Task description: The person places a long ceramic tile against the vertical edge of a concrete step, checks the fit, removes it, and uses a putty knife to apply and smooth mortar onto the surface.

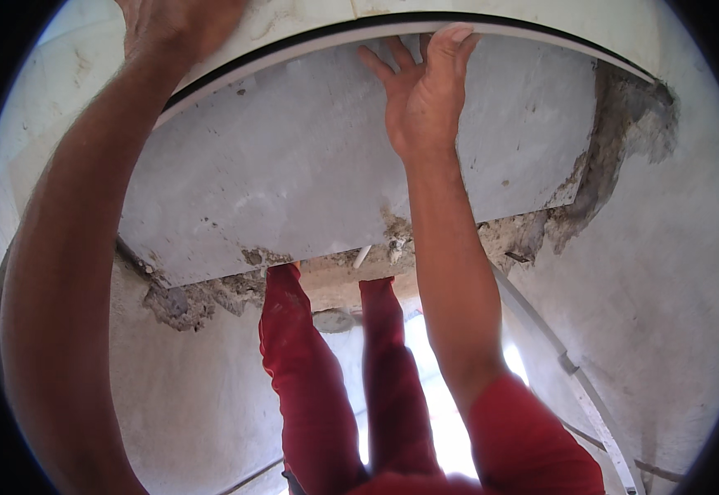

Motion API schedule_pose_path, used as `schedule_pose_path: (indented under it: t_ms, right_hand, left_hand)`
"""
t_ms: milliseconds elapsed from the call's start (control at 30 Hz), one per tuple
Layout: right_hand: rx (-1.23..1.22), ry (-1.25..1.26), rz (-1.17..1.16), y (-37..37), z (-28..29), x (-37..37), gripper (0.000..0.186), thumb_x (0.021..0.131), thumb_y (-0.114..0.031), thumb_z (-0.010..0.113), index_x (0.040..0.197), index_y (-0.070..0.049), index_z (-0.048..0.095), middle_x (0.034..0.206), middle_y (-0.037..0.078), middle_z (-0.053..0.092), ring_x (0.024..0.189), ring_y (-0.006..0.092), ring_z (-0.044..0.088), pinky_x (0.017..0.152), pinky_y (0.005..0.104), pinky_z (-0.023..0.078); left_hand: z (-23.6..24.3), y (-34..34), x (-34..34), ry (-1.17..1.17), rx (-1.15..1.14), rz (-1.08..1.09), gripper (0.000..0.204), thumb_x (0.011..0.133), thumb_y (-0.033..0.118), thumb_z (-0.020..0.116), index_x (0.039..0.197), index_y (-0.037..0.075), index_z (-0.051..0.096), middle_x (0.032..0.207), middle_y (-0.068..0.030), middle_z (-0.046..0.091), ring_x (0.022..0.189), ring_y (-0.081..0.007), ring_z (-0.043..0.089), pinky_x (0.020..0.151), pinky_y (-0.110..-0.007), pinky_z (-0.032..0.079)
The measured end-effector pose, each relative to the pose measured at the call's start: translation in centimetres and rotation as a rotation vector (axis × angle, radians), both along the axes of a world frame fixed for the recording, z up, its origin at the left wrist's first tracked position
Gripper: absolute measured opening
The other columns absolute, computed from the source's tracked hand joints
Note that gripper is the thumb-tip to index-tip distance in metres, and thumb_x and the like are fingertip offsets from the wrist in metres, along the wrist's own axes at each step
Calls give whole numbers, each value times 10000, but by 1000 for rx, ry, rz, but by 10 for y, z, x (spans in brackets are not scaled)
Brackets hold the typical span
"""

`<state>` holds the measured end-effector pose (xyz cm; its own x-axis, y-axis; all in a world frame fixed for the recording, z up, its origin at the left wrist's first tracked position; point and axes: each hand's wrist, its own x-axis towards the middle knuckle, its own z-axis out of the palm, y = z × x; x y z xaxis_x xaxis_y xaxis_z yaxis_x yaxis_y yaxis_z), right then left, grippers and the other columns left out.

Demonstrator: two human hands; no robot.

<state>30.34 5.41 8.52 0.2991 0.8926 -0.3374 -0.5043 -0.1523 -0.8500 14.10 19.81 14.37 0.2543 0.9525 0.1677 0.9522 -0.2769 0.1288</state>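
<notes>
At the upper left, my left hand (182, 25) rests on or just over a smooth cream slab (302, 18); its fingers run out of the frame. My right hand (425, 99) reaches up to the slab's front edge, palm toward me. Its thumb laps over the pale edge strip (533, 43) with the dark line along it, while the other fingers, slightly spread, tuck in beneath that edge. Behind the right hand is a grey panel (293, 157), speckled with dirt, just below the cream slab. How firmly the right hand presses cannot be seen.
Broken, crumbly mortar (186, 305) lines the panel's lower edge and a rough gap (611, 140) at its right end. My red-trousered legs (314, 371) stand below. A pale strip (570, 363) slants along the lower right, near a plastered grey surface (648, 313).
</notes>
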Motion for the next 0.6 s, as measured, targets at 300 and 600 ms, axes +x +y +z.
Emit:
schedule_pose_path:
  t_ms: [300,600]
  right_hand:
    - [-5,119,-109,-3,0,1,944,983,-659,622,1633,-144,171,1594,224,251,1465,473,335,1150,648,418]
    - [44,170,-85,-9,-11,7,787,1055,-559,532,1615,-114,204,1539,184,387,1409,371,450,1121,591,477]
  left_hand:
    - [7,-1,4,6,-31,28,714,1005,448,557,1606,108,373,1661,-223,314,1566,-411,257,1267,-646,145]
    - [-2,0,3,21,17,-3,683,1032,456,530,1608,125,374,1661,-200,326,1563,-385,281,1268,-637,149]
